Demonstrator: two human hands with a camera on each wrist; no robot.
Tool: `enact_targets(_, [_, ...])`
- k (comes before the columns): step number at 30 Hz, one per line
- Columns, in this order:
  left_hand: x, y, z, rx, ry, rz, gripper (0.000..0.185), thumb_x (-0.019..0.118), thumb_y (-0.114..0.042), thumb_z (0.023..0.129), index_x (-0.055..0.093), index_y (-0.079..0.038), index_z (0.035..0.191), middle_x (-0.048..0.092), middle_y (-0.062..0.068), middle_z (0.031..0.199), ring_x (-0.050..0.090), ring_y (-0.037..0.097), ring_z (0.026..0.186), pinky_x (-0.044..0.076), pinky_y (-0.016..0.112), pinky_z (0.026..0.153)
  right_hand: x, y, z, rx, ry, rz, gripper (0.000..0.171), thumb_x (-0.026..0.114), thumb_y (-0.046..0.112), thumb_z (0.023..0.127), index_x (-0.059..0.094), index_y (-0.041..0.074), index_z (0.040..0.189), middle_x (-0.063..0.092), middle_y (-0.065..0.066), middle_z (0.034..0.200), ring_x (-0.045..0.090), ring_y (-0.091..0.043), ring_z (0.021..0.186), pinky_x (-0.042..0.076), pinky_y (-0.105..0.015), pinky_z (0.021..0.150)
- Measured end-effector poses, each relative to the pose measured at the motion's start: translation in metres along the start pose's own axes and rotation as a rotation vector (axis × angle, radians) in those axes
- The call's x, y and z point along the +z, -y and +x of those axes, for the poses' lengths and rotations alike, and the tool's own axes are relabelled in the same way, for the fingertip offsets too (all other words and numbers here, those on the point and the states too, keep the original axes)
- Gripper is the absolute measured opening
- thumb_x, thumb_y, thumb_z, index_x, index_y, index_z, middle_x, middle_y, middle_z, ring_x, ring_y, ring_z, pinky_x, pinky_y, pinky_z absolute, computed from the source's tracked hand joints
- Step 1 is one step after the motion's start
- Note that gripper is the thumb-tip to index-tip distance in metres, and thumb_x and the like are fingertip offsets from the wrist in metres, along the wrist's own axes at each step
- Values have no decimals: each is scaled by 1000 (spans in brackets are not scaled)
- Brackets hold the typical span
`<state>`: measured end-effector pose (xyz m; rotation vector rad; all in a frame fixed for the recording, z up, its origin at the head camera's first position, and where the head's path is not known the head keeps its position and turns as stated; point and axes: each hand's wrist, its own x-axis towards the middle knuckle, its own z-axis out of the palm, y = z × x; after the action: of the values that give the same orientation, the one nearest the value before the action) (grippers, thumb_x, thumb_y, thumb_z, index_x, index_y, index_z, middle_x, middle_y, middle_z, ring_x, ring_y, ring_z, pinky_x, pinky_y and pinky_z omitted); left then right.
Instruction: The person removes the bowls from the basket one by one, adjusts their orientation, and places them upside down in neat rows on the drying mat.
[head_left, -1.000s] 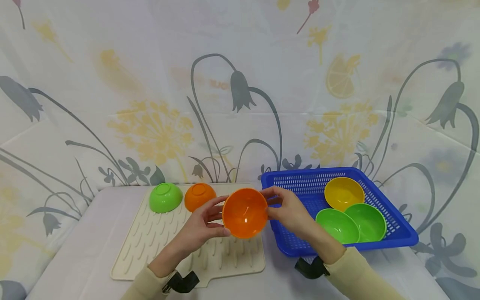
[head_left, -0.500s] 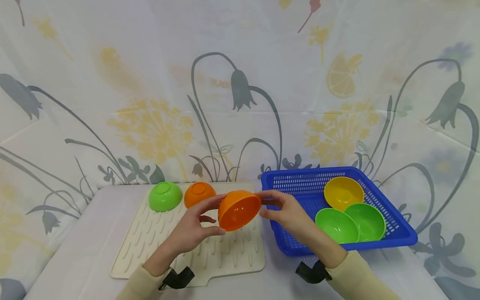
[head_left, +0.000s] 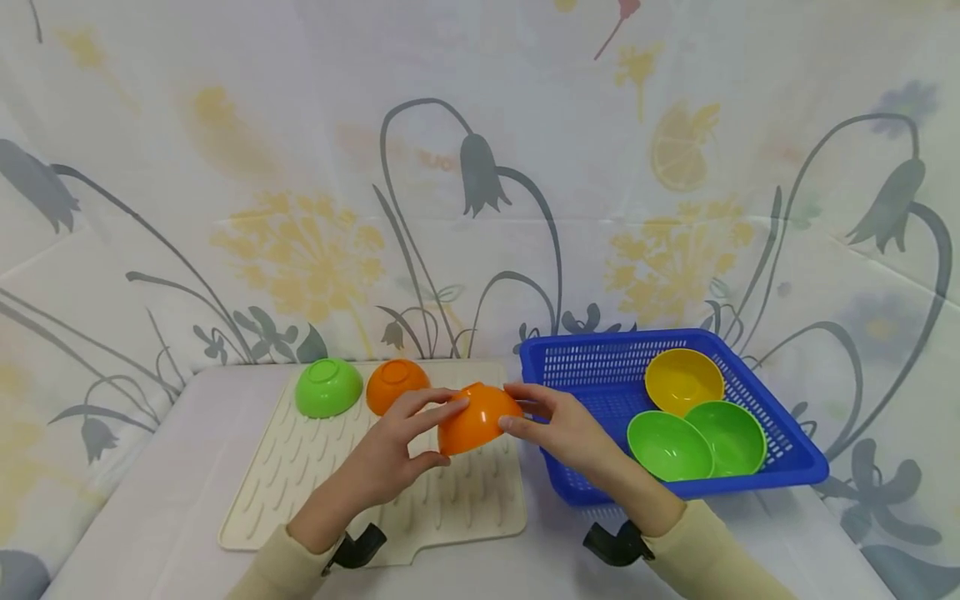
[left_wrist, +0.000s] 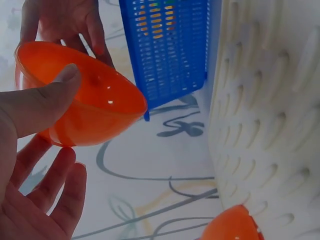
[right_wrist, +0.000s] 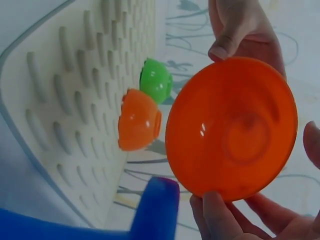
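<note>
Hands come first, low in the middle of the frame: the left hand (head_left: 390,454) and the right hand (head_left: 558,425) both grip one orange bowl (head_left: 477,417) by its rim, tipped almost upside down just above the cream mat (head_left: 300,492). It looks light, stiff and smooth, so the rim is the safest place to hold. Farther back sit a green bowl (head_left: 327,387) and another orange one (head_left: 396,383). At right, the blue basket (head_left: 577,358) holds three more bowls.

My left hand (head_left: 390,454) covers the near left side of the orange bowl (head_left: 477,417). The right wrist view cuts off my right hand's (right_wrist: 235,220) fingers at its bottom edge.
</note>
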<state>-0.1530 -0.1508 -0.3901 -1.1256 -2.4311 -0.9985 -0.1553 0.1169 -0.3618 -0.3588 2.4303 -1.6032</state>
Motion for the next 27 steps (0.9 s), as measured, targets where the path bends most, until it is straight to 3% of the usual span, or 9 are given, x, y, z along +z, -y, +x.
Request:
enact_targets(3, [-1, -1, 0, 17, -1, 23, 78, 88, -6, 72, 57, -19, 142, 51, 0, 142, 48, 23, 127, 49, 40, 101, 3, -1, 2, 10, -8, 15, 57, 73, 33, 92, 56, 10, 141, 58, -9, 139, 52, -34, 130, 46, -50, 102])
enact_targets(5, [-1, -2, 0, -19, -5, 7, 81, 89, -7, 71, 55, -19, 144, 52, -1, 143, 49, 22, 126, 50, 39, 99, 3, -2, 3, 14, -3, 36, 57, 74, 31, 91, 56, 10, 141, 59, -9, 138, 53, -33, 129, 46, -49, 102])
enact_targets(7, [0, -1, 0, -96, -18, -29, 86, 90, -9, 70, 52, -18, 146, 52, -1, 143, 51, 21, 125, 53, 39, 94, 4, -3, 4, 12, 8, 67, 56, 74, 27, 91, 55, 9, 141, 58, -10, 138, 53, -33, 129, 46, -47, 102])
enact_targets(12, [2, 5, -2, -364, -35, -187, 86, 91, -22, 72, 51, -14, 147, 58, 4, 139, 60, 25, 118, 57, 38, 81, 2, -5, 4, -33, 44, 152, 59, 76, 19, 90, 52, 6, 143, 54, -13, 142, 51, -33, 131, 47, -41, 101])
enact_targets(15, [3, 8, -3, -459, -16, -323, 78, 89, -22, 75, 54, -10, 144, 62, 8, 133, 64, 26, 113, 58, 33, 81, 2, -5, 5, -63, 63, 197, 60, 75, 14, 91, 49, 4, 144, 50, -16, 146, 49, -34, 133, 47, -39, 101])
enact_targets(20, [0, 6, -1, -491, 5, -472, 75, 85, -11, 79, 51, -5, 145, 59, 15, 136, 63, 30, 115, 57, 28, 82, 7, -5, 7, -81, 42, 242, 63, 74, 5, 89, 47, 2, 145, 46, -17, 149, 45, -33, 137, 44, -37, 102])
enact_targets(27, [-1, 5, 0, -499, 24, -455, 84, 87, -16, 77, 45, -6, 149, 50, 13, 146, 54, 33, 126, 55, 36, 91, 22, -2, 5, -125, -70, 143, 66, 77, -1, 84, 50, 3, 144, 46, -13, 150, 39, -29, 141, 39, -37, 106])
